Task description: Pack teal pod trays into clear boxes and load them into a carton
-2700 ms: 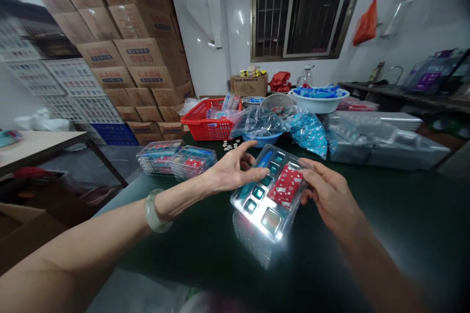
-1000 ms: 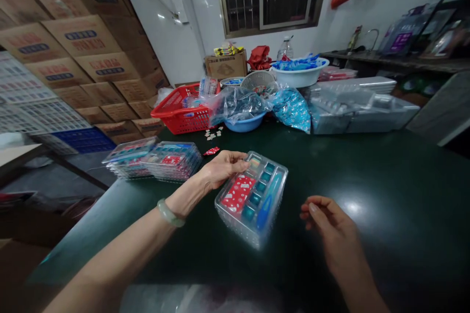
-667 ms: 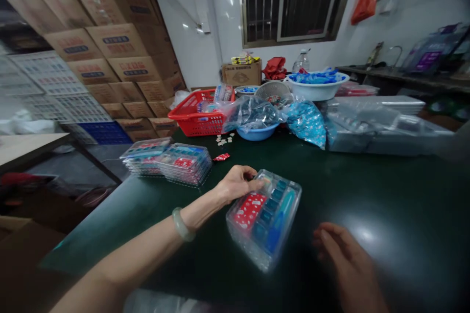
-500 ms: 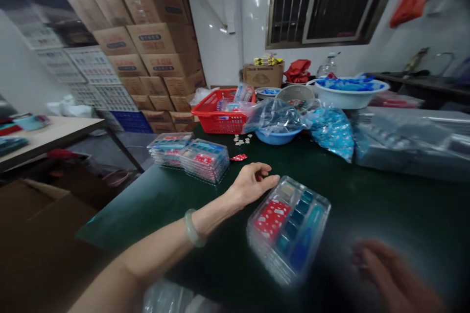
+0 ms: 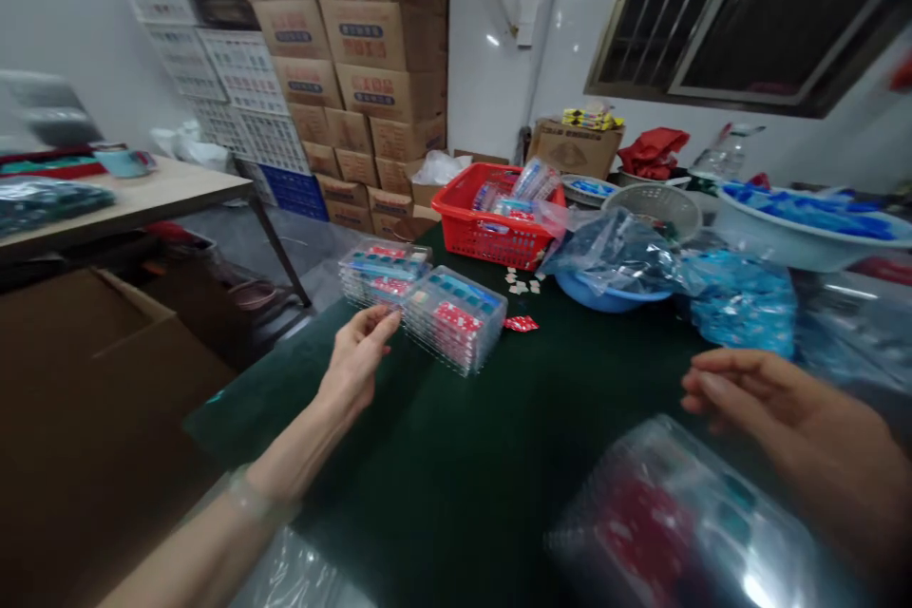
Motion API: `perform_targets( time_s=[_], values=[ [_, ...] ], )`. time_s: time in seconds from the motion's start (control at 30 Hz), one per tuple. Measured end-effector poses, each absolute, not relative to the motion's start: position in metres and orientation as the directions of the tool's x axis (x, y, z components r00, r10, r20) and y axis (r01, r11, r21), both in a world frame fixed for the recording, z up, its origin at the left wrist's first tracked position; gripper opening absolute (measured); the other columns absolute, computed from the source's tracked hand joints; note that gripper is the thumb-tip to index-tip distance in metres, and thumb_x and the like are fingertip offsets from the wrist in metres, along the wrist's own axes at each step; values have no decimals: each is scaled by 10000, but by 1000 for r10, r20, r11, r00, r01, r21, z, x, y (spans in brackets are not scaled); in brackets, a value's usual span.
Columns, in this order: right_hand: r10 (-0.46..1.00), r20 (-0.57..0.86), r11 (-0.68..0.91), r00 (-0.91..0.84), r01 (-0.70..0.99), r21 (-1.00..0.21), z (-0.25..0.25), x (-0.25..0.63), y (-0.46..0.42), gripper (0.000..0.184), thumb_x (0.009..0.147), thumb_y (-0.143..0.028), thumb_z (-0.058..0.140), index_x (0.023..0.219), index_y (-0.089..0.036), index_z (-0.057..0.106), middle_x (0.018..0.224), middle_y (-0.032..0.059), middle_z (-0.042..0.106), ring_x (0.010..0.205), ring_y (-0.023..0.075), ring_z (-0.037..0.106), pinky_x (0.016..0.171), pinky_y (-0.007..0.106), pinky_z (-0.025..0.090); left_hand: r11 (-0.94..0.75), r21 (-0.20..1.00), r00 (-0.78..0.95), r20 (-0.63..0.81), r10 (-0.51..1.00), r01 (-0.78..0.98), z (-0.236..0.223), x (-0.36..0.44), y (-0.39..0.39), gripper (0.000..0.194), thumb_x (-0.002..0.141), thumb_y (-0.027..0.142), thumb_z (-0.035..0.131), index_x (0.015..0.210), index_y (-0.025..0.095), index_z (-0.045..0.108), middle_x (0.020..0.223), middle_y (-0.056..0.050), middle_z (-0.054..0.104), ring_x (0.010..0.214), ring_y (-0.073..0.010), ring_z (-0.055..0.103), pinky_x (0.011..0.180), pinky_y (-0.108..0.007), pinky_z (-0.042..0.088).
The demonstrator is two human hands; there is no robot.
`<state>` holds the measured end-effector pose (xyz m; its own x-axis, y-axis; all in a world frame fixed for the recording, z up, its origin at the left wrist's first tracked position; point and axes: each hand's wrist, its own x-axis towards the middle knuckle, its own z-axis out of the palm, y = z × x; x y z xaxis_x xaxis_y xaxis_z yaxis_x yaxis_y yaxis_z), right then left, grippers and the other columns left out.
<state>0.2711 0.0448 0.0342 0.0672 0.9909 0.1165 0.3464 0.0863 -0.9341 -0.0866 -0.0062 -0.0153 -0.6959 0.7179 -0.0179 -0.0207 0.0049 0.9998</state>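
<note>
The left hand (image 5: 353, 361) is pinched narrow beside the far stacked trays (image 5: 456, 309); any hold cannot be told. The right hand (image 5: 808, 432) curls near the blurred near-right trays (image 5: 659, 522), fingertip gap unclear.

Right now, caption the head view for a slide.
Left hand near two stacks of clear trays, red basket beyond.

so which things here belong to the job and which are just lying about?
Likely the job:
blurred tray stack
two farther tray stacks
loose red packet

Likely just lying about:
stacked cartons
blue crate
open cardboard box
</note>
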Motion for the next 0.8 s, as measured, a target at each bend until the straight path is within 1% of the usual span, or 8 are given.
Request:
perform_targets(
  time_s=[0.07,0.13,0.23,0.4,0.53,0.67,0.73,0.8],
  values=[
    [990,73,120,-124,428,-896,41,239,69,383,611,-512,678,867,-231,637,763,108,658,655,244,614,547,362,467,66,996,-692,-91,716,-63,-22,-93,-8,379,634,415,685,909,168,602,904,-49,596,827,-184,508,629,-259,349],
    [959,28,151,-282,427,-892,41,208,94,367,663,-499,633,900,-218,617,796,80,659,710,236,617,560,334,466,114,988,-678,-154,719,-103,-27,-97,-8,429,621,445,686,931,162,598,947,-69,599,869,-201,514,638,-265,350],
    [899,-22,190,-437,435,-880,33,162,128,330,731,-455,573,932,-198,619,846,61,655,775,220,606,591,305,450,169,973,-639,-232,734,-159,-32,-100,-4,487,625,491,667,972,159,584,1040,-95,584,938,-223,516,659,-276,364],
    [853,12,283,-522,442,-851,6,92,173,283,707,-444,590,742,-173,659,711,20,642,692,182,564,595,268,396,264,931,-573,-363,735,-251,-43,-102,8,620,616,591,627,1032,143,524,1122,-145,539,965,-260,518,676,-322,401],
    [807,-73,248,-586,448,-859,-16,58,192,293,665,-450,634,596,-166,653,636,22,639,643,177,558,597,264,397,316,900,-510,-431,744,-299,-46,-99,14,680,601,635,612,1058,145,497,1156,-169,523,1009,-301,501,726,-377,409],
    [731,-253,124,-634,488,-864,-33,52,189,455,755,-568,492,721,-152,673,718,69,667,625,190,585,568,287,432,330,887,-470,-454,757,-324,-45,-96,16,658,604,613,628,1074,170,505,1181,-160,528,1034,-319,499,763,-404,407],
    [689,-338,70,-641,523,-849,-36,57,177,513,760,-614,455,800,-146,662,729,84,665,602,193,590,534,292,441,325,883,-454,-455,766,-338,-43,-95,16,630,618,577,642,1085,176,508,1162,-154,552,1015,-307,521,762,-394,417],
    [642,-409,31,-649,554,-832,-35,63,156,541,748,-641,456,815,-138,645,719,92,658,594,197,595,508,289,446,319,876,-417,-458,785,-362,-39,-94,13,590,631,532,658,1073,165,527,1107,-152,591,957,-289,561,745,-380,438]
  ],
)
